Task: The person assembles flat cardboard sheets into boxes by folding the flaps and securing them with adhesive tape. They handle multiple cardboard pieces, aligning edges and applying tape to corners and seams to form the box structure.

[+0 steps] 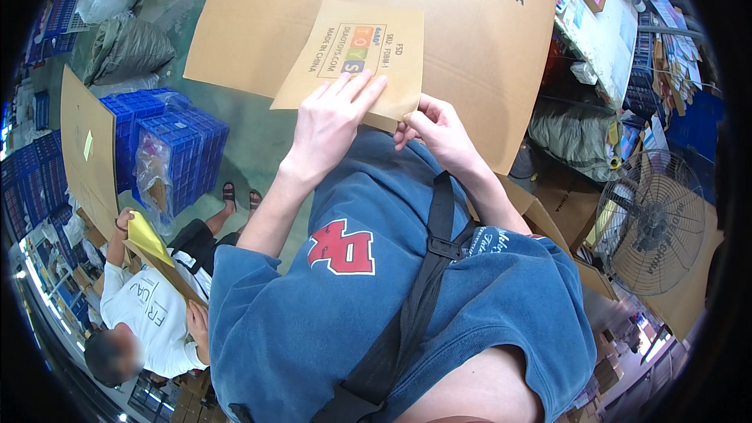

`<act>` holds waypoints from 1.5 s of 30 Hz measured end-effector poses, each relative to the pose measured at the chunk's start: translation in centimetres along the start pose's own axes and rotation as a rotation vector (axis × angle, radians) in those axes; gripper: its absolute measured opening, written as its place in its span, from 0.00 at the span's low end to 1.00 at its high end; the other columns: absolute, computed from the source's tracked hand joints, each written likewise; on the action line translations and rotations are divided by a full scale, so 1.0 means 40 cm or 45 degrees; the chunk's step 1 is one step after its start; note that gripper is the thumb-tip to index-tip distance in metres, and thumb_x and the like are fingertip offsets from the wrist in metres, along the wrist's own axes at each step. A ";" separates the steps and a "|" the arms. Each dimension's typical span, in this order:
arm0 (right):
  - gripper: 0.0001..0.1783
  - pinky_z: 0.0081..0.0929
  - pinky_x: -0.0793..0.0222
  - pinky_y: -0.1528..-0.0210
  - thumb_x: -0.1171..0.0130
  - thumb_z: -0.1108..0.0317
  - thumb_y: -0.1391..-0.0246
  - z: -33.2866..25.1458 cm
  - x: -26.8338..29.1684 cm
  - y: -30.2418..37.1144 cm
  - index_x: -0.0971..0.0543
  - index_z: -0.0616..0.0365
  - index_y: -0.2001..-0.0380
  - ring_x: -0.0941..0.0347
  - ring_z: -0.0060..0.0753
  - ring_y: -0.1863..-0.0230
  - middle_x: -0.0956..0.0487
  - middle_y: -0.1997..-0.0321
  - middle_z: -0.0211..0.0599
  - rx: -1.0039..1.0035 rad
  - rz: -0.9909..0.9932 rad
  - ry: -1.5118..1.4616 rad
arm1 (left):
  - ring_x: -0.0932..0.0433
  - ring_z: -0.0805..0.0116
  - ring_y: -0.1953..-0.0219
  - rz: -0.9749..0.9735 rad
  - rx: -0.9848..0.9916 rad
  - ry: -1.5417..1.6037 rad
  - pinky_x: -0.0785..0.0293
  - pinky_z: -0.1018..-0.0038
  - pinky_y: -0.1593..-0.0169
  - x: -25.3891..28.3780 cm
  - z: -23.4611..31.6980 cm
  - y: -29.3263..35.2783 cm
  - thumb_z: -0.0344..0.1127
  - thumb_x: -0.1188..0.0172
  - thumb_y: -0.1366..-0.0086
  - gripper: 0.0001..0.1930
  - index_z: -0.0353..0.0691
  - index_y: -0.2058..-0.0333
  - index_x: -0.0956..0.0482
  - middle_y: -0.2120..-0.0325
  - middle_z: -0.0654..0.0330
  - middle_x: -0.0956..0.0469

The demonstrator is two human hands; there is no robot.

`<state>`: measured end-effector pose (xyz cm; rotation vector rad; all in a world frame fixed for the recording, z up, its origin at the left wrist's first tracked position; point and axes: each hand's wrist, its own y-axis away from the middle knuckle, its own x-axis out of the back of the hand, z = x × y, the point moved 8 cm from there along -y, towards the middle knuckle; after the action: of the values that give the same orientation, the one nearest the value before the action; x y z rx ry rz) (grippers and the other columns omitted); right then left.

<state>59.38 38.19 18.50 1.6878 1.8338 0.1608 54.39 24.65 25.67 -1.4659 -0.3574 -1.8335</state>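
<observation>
A small flat brown cardboard piece with a coloured printed label lies in front of me, over a much larger flattened cardboard sheet. My left hand rests flat on the small piece's lower edge, fingers spread. My right hand pinches the piece's lower right corner between thumb and fingers. My blue sweatshirt with a red emblem and a black strap fills the lower middle of the view.
Another person in a white shirt sits at lower left holding a yellow and brown cardboard piece. Blue plastic crates stand on the green floor at left. A standing fan and packed bags are at right.
</observation>
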 end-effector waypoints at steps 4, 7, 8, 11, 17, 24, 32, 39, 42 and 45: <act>0.09 0.28 0.18 0.60 0.50 0.75 0.37 -0.017 0.023 -0.001 0.23 0.67 0.58 0.19 0.30 0.68 0.20 0.67 0.39 0.095 0.010 -0.061 | 0.18 0.57 0.49 0.003 0.046 0.009 0.21 0.66 0.48 -0.002 -0.005 0.000 0.23 0.40 0.46 0.29 0.44 0.43 0.22 0.49 0.52 0.19; 0.07 0.31 0.17 0.60 0.52 0.76 0.37 -0.028 0.039 0.002 0.24 0.65 0.64 0.18 0.34 0.65 0.19 0.65 0.43 0.095 -0.001 -0.131 | 0.18 0.57 0.49 0.003 0.055 -0.016 0.20 0.67 0.49 -0.004 -0.004 0.000 0.23 0.40 0.46 0.29 0.45 0.42 0.22 0.49 0.53 0.19; 0.07 0.32 0.17 0.60 0.52 0.75 0.37 -0.026 0.043 0.004 0.25 0.66 0.63 0.17 0.35 0.65 0.19 0.65 0.44 0.060 0.006 -0.209 | 0.18 0.57 0.48 0.004 0.054 -0.021 0.20 0.67 0.49 -0.005 -0.003 0.000 0.23 0.40 0.46 0.29 0.45 0.42 0.23 0.49 0.53 0.19; 0.08 0.33 0.16 0.61 0.49 0.71 0.36 -0.027 0.041 0.010 0.25 0.67 0.62 0.17 0.36 0.66 0.19 0.66 0.47 0.009 -0.006 -0.247 | 0.18 0.57 0.48 0.003 0.051 -0.045 0.20 0.67 0.49 -0.007 0.000 0.000 0.24 0.40 0.46 0.30 0.45 0.42 0.23 0.49 0.53 0.19; 0.10 0.28 0.17 0.64 0.42 0.68 0.37 -0.021 0.040 0.010 0.22 0.68 0.63 0.18 0.32 0.69 0.18 0.66 0.46 -0.035 0.012 -0.168 | 0.18 0.57 0.48 0.018 0.020 -0.080 0.21 0.68 0.50 -0.001 0.007 -0.004 0.26 0.40 0.45 0.28 0.44 0.42 0.23 0.49 0.53 0.19; 0.10 0.27 0.17 0.65 0.39 0.69 0.40 -0.022 0.041 0.009 0.20 0.67 0.64 0.19 0.30 0.70 0.18 0.67 0.44 -0.076 0.027 -0.221 | 0.18 0.55 0.47 -0.021 0.068 -0.031 0.21 0.65 0.45 -0.002 0.003 -0.009 0.19 0.43 0.47 0.32 0.48 0.41 0.22 0.47 0.55 0.19; 0.07 0.25 0.19 0.66 0.45 0.72 0.37 -0.031 0.044 0.007 0.21 0.64 0.67 0.20 0.25 0.71 0.19 0.70 0.38 0.048 0.117 0.002 | 0.18 0.57 0.49 0.016 0.029 -0.023 0.20 0.66 0.48 0.001 0.005 -0.013 0.21 0.43 0.48 0.31 0.46 0.42 0.21 0.50 0.54 0.18; 0.08 0.33 0.19 0.57 0.52 0.77 0.38 -0.041 0.053 0.004 0.24 0.65 0.60 0.19 0.37 0.66 0.19 0.62 0.46 0.067 0.002 -0.095 | 0.18 0.60 0.53 0.128 0.123 -0.013 0.19 0.68 0.53 0.047 -0.005 -0.001 0.28 0.41 0.45 0.26 0.44 0.44 0.22 0.53 0.54 0.18; 0.13 0.40 0.19 0.56 0.51 0.67 0.32 -0.042 0.028 0.003 0.25 0.69 0.56 0.18 0.43 0.59 0.19 0.55 0.56 -0.071 0.013 -0.270 | 0.16 0.58 0.55 0.190 0.271 0.047 0.18 0.66 0.54 0.084 -0.008 0.040 0.30 0.42 0.43 0.20 0.44 0.50 0.19 0.57 0.55 0.17; 0.15 0.31 0.19 0.62 0.50 0.64 0.30 -0.061 -0.078 -0.018 0.23 0.70 0.58 0.19 0.34 0.69 0.19 0.65 0.46 0.044 -0.268 0.019 | 0.18 0.64 0.53 0.188 0.368 -0.290 0.20 0.71 0.55 0.108 -0.011 0.117 0.34 0.42 0.41 0.20 0.45 0.48 0.20 0.52 0.58 0.20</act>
<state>57.42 35.95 21.20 1.5072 2.0210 0.0539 57.05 19.55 28.43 -1.4572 -0.5845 -1.4352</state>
